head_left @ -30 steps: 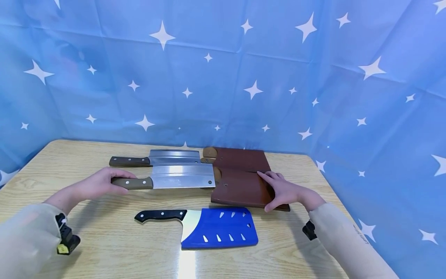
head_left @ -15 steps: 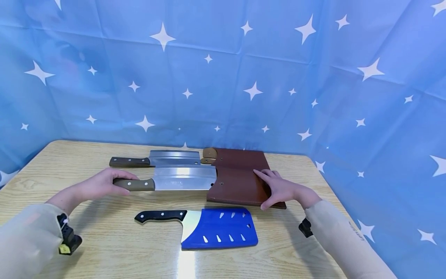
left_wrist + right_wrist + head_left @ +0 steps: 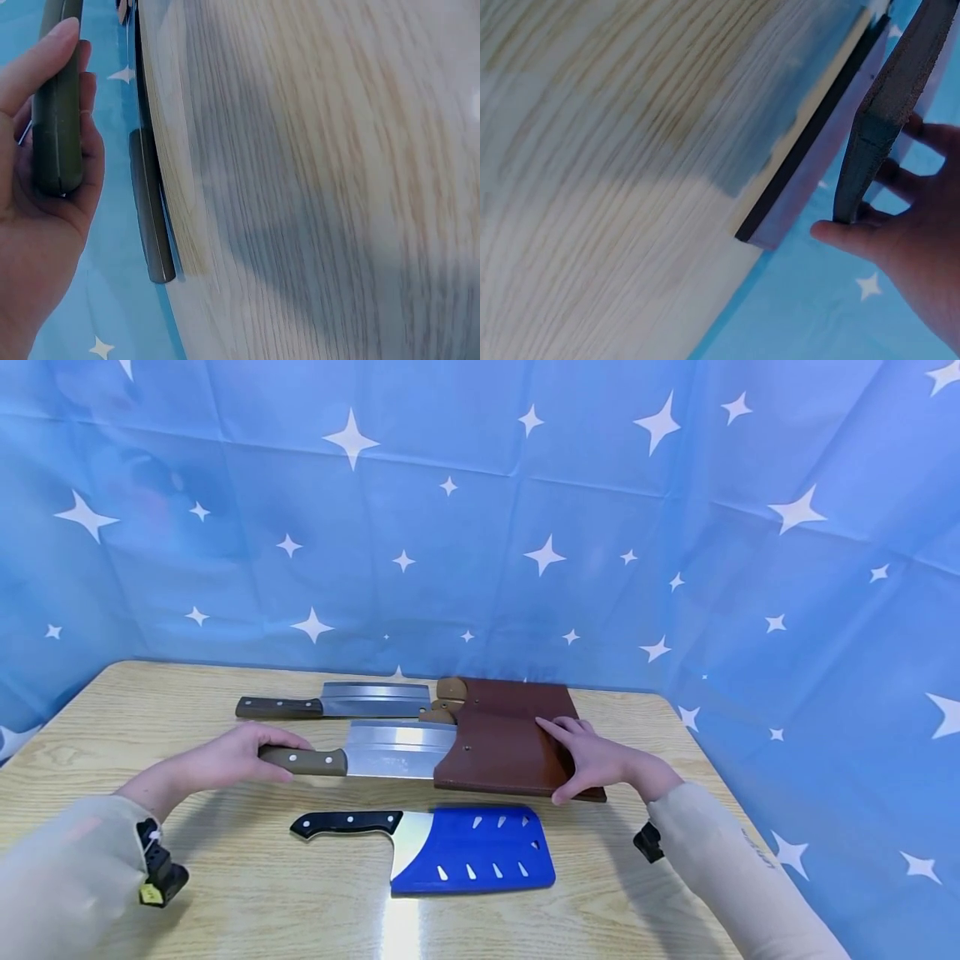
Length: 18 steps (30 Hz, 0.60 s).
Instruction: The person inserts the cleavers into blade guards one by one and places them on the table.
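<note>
Left hand [image 3: 225, 760] is wrapped around the cleaver [image 3: 360, 758] handle, blade tip already inside the brown sheath [image 3: 510, 747] at 3 o'clock. Right hand [image 3: 592, 760] pinches the sheath's far edge, thumb underneath. If the sheath slips or tilts, the edge could jam or nick those fingers.
</note>
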Tool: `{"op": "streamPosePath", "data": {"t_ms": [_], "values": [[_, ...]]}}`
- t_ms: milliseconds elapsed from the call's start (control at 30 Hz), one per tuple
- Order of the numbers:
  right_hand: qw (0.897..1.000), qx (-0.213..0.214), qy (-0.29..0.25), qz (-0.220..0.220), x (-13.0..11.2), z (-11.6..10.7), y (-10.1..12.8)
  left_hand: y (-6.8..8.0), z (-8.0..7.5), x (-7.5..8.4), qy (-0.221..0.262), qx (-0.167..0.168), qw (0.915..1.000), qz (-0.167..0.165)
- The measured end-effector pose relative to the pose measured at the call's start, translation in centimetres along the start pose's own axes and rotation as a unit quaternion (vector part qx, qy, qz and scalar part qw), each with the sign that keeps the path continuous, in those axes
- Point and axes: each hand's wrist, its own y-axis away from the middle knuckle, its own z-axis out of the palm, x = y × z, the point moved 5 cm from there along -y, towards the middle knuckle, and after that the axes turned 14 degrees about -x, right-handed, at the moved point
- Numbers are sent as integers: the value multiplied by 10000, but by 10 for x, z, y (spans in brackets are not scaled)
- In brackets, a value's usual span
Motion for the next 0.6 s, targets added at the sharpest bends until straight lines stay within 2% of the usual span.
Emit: {"op": "streamPosePath", "data": {"t_ms": [333, 600], "values": [[10000, -16, 26, -59, -8, -4, -5, -11, 4, 6, -81, 121, 9998, -129], [9997, -54, 215, -141, -18, -4, -10, -27, 10, 12, -194, 182, 9995, -154]]}}
